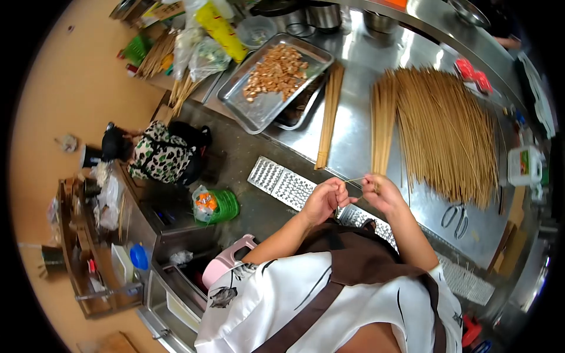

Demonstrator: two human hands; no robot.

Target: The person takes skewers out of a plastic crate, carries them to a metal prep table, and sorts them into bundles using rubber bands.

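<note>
Both hands are raised near the front edge of the steel table [347, 147], with a thin string-like strand [354, 179] stretched between them. My left hand [325, 199] is closed on one end of the strand, its fingers curled. My right hand [379, 191] pinches the other end, just below the lower tips of a narrow bundle of brown sticks [384, 123]. A wide spread of similar sticks [444, 135] lies to the right of that bundle. Another slim bundle [331, 115] lies farther left on the table.
A metal tray [232, 91] of brown pieces stands at the upper left. Scissors [456, 220] lie at the right, near a white jug [525, 166]. A green basket [223, 206] is on the left. Another person [162, 153] is beyond it. Perforated metal strips [282, 183] lie below the table edge.
</note>
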